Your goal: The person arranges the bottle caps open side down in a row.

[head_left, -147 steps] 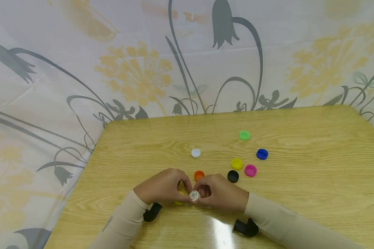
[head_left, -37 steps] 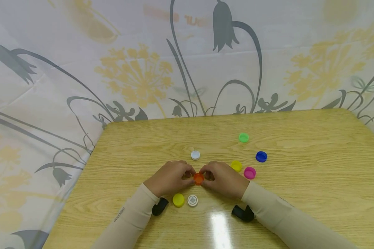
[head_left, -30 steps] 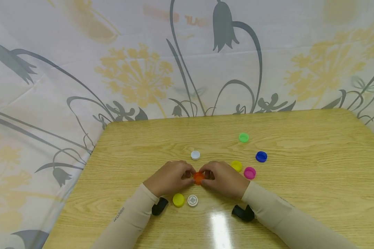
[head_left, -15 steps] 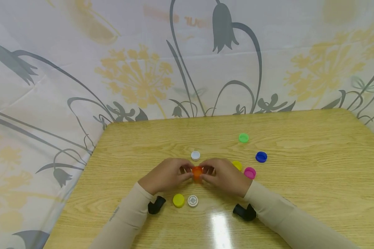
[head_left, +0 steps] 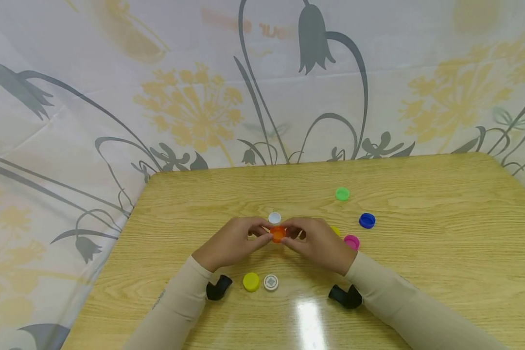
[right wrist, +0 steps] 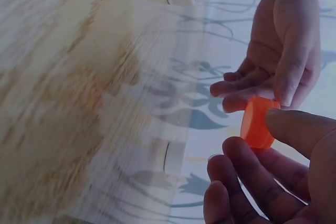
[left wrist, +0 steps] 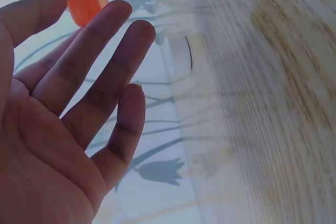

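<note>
The left hand point(head_left: 233, 246) and right hand point(head_left: 323, 246) pinch an orange bottle cap point(head_left: 277, 235) in their fingers point(left wrist: 89, 45) above the table point(head_left: 424, 253). A white cap point(head_left: 274, 217) lies just beyond the orange bottle cap, a yellow cap point(head_left: 251, 282) on its near side.

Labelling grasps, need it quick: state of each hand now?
Left hand: holding the orange cap, pinched.
Right hand: pinching the same orange cap, opposite side.

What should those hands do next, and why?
Probably flip the orange cap: it's in the grip of the left hand and right hand, hollow side apparently up, while the nearer yellow cap and printed white cap lie top up.
</note>
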Motion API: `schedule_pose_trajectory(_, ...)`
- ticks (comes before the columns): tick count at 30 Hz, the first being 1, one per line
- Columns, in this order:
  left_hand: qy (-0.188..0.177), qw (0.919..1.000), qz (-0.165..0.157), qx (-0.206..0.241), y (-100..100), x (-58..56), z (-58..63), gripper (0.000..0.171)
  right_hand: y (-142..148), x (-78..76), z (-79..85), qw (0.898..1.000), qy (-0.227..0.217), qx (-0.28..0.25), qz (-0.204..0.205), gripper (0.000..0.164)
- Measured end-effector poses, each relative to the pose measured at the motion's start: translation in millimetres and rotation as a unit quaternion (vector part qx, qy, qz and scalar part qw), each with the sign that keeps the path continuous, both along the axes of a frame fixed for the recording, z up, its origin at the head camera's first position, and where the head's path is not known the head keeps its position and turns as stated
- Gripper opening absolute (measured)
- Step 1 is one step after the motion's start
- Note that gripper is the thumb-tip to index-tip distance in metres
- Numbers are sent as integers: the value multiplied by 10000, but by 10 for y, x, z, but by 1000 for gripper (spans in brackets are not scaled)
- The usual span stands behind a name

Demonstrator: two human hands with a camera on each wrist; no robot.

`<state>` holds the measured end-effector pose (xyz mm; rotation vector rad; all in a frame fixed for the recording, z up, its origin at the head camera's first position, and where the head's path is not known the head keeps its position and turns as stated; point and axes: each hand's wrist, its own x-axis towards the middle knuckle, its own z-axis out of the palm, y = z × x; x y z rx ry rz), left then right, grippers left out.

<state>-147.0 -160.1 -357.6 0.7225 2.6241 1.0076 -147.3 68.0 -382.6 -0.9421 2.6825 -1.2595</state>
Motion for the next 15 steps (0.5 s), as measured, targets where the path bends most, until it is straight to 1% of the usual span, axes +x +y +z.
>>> schedule_pose_trajectory(3,-54,9999,31,108,-5,-4,-2,24,4,-3,-7,10000,-20,-81,7,26)
schedule_pose_trajectory(9,45,9995,85,311,-1,-19,-10,26,6,-7,-11,9991,-185,-362,116,27)
schedule_pose_trajectory(15,50,9987,197,466,9,-28,-22,26,-2,-2,-3,9989,-224,-387,127,29)
